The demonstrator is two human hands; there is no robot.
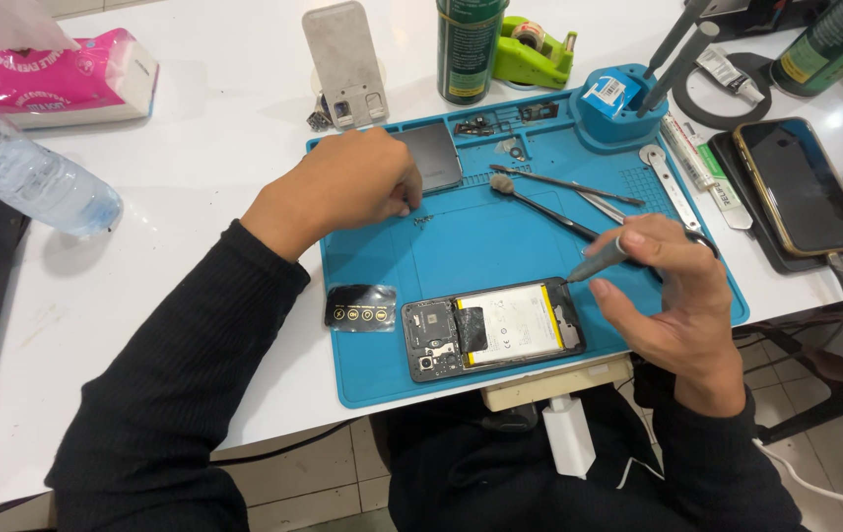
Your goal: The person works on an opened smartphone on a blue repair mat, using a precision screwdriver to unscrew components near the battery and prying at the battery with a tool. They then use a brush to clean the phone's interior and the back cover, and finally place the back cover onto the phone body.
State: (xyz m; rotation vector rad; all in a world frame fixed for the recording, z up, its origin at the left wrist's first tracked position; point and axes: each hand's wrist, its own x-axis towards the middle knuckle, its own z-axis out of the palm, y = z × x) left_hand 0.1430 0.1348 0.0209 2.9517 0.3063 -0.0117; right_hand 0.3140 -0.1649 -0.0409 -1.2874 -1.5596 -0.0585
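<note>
- Right hand (673, 296) pinches a slim grey screwdriver (604, 258) between thumb and fingertips, tip angled down at the opened phone (493, 328).
- The phone lies just left of that hand, back off, pale battery and dark boards showing.
- Left hand (357, 187), fingers curled together, presses fingertips by tiny screws (422, 219).
- Everything sits on a blue rubbery mat (461, 251) on the white counter (214, 148).

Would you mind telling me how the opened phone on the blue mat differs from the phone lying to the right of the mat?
The opened phone has its back removed, showing a battery and circuit board; the phone on the right is closed, showing dark glass. The opened phone lies on the blue mat lengthwise across the view; the other lies off the mat, nearly upright in view. Both lie flat.
</note>
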